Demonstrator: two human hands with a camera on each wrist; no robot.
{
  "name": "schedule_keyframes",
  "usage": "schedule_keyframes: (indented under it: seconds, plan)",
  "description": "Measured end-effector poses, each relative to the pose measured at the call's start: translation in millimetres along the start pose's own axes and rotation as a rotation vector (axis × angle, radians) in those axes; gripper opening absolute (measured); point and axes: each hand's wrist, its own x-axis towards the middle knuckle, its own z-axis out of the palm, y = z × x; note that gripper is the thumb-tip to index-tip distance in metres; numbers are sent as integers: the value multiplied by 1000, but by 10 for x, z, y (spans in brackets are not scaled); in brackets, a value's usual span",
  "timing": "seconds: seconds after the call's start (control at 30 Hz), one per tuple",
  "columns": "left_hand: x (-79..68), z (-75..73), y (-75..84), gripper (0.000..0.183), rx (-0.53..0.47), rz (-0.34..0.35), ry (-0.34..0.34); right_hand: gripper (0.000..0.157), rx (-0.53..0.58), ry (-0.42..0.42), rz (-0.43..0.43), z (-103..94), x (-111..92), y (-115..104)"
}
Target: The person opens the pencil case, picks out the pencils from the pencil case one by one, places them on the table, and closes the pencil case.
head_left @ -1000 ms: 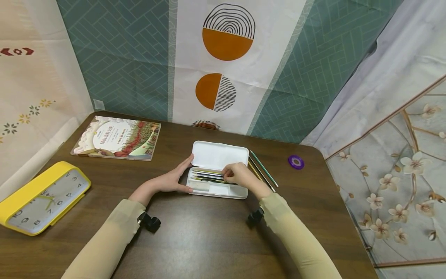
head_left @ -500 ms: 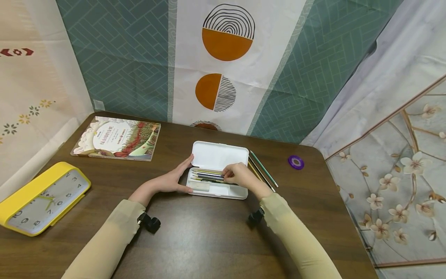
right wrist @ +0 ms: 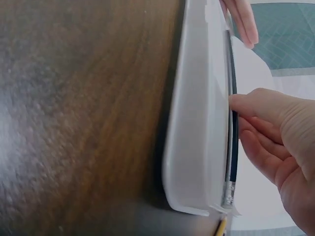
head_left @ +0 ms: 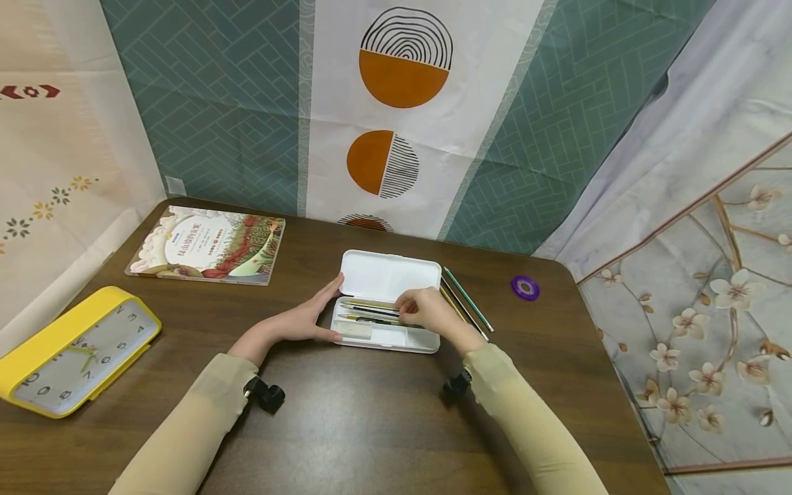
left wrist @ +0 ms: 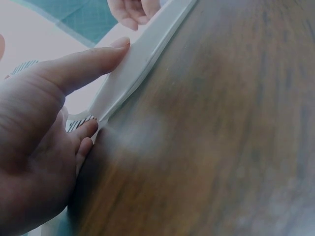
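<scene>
Right hand: fingers pinching a dark pencil over the open white pencil case. Left hand: fingers spread, fairly straight, against the case's left end, thumb at its near edge. More pencils in the case just left of the right fingers. Green pencil on the tabletop, right of the right fingers; purple ring farther right. Book, yellow clock well left of the left fingers.

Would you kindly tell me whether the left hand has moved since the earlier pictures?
No, not visibly: in the head view, the left hand keeps the same place against the book, touching the left end of the pencil case.
</scene>
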Motion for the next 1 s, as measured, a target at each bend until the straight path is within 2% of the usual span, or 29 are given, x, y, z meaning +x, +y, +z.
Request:
schedule_keyframes:
  seconds: [0.2,0.33,0.57,0.73,0.83,1.0]
  plan:
    - [1,-3,-14,120,0,2,3,15,-40,80,-41,-76,-27,-32]
    - [7,0,-19,120,4,15,2,17,-56,140,-39,-157,-62,-46]
    - [11,10,-23,120,1,11,3,19,13,312,-14,-364,-131,41]
    - [12,8,-2,120,-7,3,0,18,38,488,63,-535,-186,206]
    - [12,9,3,120,-14,-3,-1,19,50,577,140,-617,-225,329]
    - [11,11,-7,120,-13,-2,1,21,98,641,266,-690,-309,578]
